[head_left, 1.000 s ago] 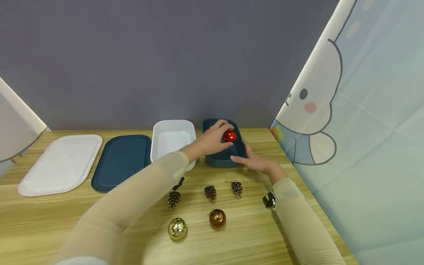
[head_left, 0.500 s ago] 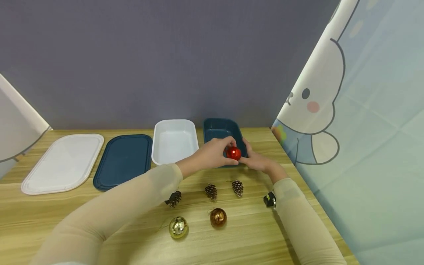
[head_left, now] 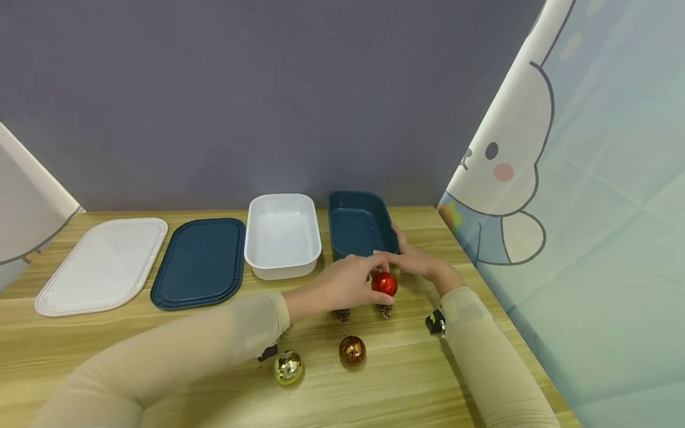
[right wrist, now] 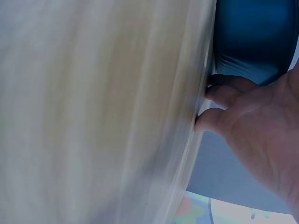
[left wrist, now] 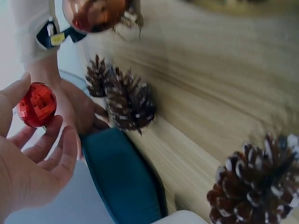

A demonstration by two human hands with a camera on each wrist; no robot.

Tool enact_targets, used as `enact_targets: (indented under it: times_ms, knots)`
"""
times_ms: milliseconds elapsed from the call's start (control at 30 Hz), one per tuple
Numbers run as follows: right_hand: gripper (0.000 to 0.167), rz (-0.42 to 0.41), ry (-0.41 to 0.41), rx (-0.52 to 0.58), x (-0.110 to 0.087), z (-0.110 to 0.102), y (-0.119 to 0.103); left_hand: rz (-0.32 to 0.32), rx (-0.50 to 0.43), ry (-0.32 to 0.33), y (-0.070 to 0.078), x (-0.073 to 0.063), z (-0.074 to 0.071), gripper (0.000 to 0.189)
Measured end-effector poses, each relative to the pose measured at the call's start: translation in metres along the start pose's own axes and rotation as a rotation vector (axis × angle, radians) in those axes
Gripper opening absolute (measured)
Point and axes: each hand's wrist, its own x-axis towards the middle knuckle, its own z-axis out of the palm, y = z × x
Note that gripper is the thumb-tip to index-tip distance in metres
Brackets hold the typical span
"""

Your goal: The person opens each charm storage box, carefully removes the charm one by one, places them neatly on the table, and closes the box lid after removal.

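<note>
My left hand (head_left: pixel 376 278) pinches a faceted red bauble (head_left: pixel 384 283) just above the table, in front of the dark blue container (head_left: pixel 361 229) and over two pine cones (head_left: pixel 341 315) (head_left: pixel 383 310). In the left wrist view the red bauble (left wrist: pixel 36 105) sits between thumb and fingers, with a pine cone (left wrist: pixel 128 100) close beside it. My right hand (head_left: pixel 414 261) rests with straight fingers against the blue container's near right corner. The right wrist view shows that hand (right wrist: pixel 261 126) by the blue container (right wrist: pixel 254 37).
A white container (head_left: pixel 282 235) stands left of the blue one, then a blue lid (head_left: pixel 198 261) and a white lid (head_left: pixel 101 264). A gold bauble (head_left: pixel 288 367) and a copper bauble (head_left: pixel 351 351) lie near me. A curtain hangs along the table's right edge.
My left hand has brought the red bauble from over the blue container toward me and down, to above the pine cones. The right hand has stayed at the container.
</note>
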Motion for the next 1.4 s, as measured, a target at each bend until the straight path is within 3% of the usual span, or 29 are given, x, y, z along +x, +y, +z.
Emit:
enact_targets:
  times_ms: [333,700,900,1400]
  knots:
    - [0.117,0.000,0.014,-0.023,0.003,0.000,-0.001,0.017,0.129,-0.020,0.017,-0.014,0.012,0.056]
    - [0.115,0.012,0.004,-0.015,0.001,0.001,0.001,-0.036,0.161,-0.114,0.033,-0.019,0.038,0.050]
    - [0.115,0.008,0.016,-0.020,0.002,0.001,-0.001,-0.030,0.225,-0.145,0.041,-0.022,0.047,0.049]
    - [0.116,0.003,0.018,0.001,0.005,0.005,-0.006,-0.038,0.266,-0.203,0.046,-0.027,0.054,0.054]
